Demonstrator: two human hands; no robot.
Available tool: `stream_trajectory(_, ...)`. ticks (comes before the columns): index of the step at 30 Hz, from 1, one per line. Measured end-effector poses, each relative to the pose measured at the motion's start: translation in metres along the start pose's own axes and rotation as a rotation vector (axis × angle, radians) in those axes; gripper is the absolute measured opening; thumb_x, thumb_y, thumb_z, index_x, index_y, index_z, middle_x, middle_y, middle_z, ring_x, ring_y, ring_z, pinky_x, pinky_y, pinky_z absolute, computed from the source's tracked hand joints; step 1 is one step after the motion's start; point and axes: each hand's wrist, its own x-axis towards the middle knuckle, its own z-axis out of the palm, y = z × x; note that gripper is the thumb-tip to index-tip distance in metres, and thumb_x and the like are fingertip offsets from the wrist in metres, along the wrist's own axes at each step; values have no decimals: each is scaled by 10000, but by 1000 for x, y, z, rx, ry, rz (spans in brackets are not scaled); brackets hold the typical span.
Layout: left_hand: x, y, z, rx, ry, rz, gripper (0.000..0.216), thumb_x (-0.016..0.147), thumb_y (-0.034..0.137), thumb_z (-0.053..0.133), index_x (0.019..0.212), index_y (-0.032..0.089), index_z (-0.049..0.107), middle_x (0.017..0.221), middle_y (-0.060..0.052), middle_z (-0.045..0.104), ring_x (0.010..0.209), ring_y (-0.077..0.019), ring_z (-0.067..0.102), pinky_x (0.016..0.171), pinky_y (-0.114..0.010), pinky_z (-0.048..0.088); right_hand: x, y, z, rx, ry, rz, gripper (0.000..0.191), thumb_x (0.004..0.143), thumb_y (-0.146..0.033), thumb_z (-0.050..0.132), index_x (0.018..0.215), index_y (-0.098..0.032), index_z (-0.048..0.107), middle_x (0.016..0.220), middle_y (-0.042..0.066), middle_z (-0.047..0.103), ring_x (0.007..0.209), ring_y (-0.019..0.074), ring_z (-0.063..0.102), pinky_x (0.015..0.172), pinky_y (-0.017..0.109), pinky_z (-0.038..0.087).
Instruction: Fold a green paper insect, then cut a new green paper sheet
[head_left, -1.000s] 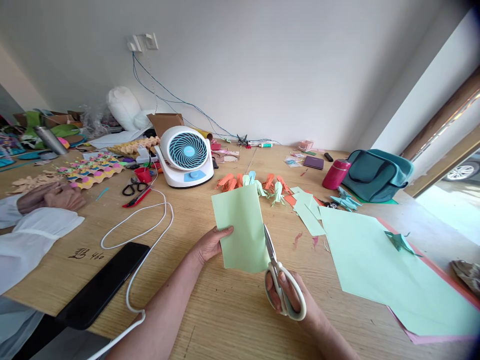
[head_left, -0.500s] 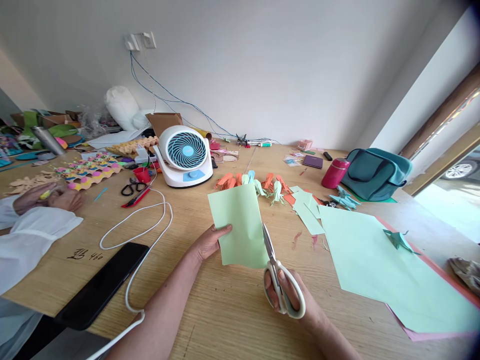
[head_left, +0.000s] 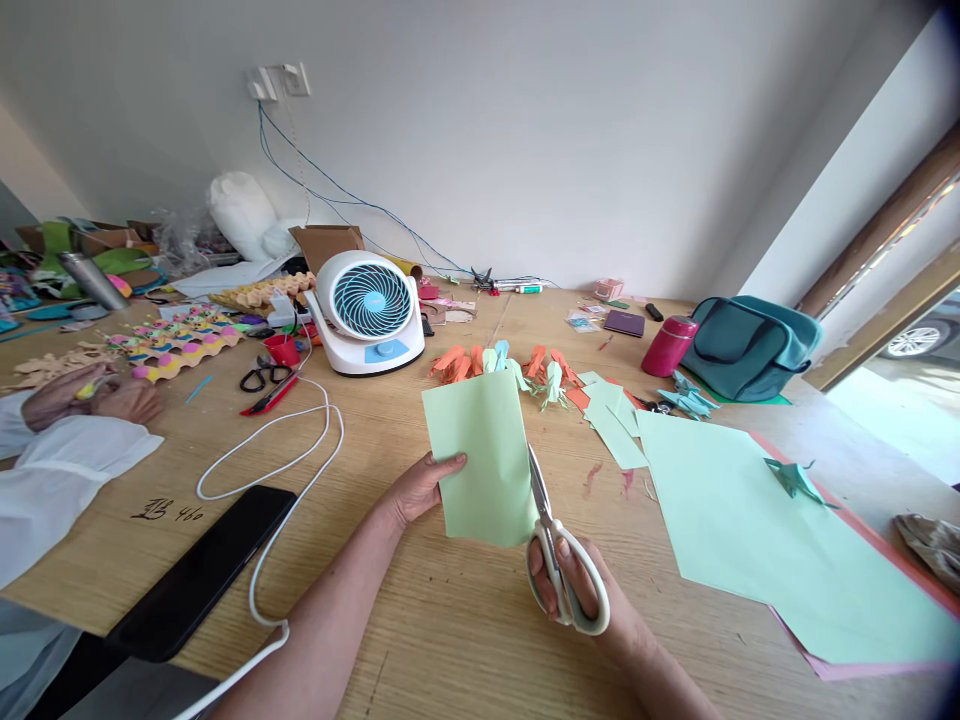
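A light green sheet of paper (head_left: 481,462) is pinched by my left hand (head_left: 421,487) at its left edge, thumb in front and the other fingers behind. My right hand (head_left: 592,590) is closed round the white handles of a pair of scissors (head_left: 550,505). The blades point up along the sheet's lower right edge and look nearly closed; whether the paper lies between them I cannot tell. Behind the sheet, folded orange and green paper figures (head_left: 553,384) lie in a row. Cut green paper pieces (head_left: 616,432) rest to the right.
Large green sheets (head_left: 750,510) cover the right side, with a folded figure (head_left: 798,480) on top. A pink bottle (head_left: 670,345) and teal bag (head_left: 750,345) stand behind. Left are a fan (head_left: 371,310), white cable (head_left: 330,405), black phone (head_left: 202,570) and a co-worker's hands (head_left: 97,395).
The green sheet has tilted slightly, its upper left corner shifting right and its lower edge dropping a little. Both hands stay almost in place.
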Motion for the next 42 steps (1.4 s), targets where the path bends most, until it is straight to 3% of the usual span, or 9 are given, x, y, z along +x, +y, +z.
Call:
stream_trajectory(12,0,0,0,-6,-18,1,495,691,309,825,1126,123,682,1144,-161,716,1100,-333,652,928,-413,507,-2,-3,1,-87,36,8,479,975,-564,367,714,-195,529,493,-16,463,447,110,415,468,263,335)
stream_trajectory(23,-2,3,3,-13,11,21,451,683,308,830,1076,133,695,1137,-145,722,1116,-322,647,944,-407,500,-4,-3,-2,-44,58,-3,476,959,-592,365,793,-210,597,512,-2,487,458,138,414,476,299,323)
stream_trajectory(36,1,1,-3,-9,2,54,509,713,304,807,1178,150,666,1240,-140,674,1194,-332,602,979,-422,487,-5,-4,-8,-7,71,-31,509,934,-645,351,851,-204,592,513,-11,482,443,132,394,463,283,307)
stream_trajectory(42,-2,5,3,-61,40,40,508,656,275,836,1120,129,687,1145,-146,719,1117,-317,651,958,-393,501,-6,-8,-23,-221,251,-141,429,938,-571,425,992,-192,619,649,18,565,569,156,481,555,297,405)
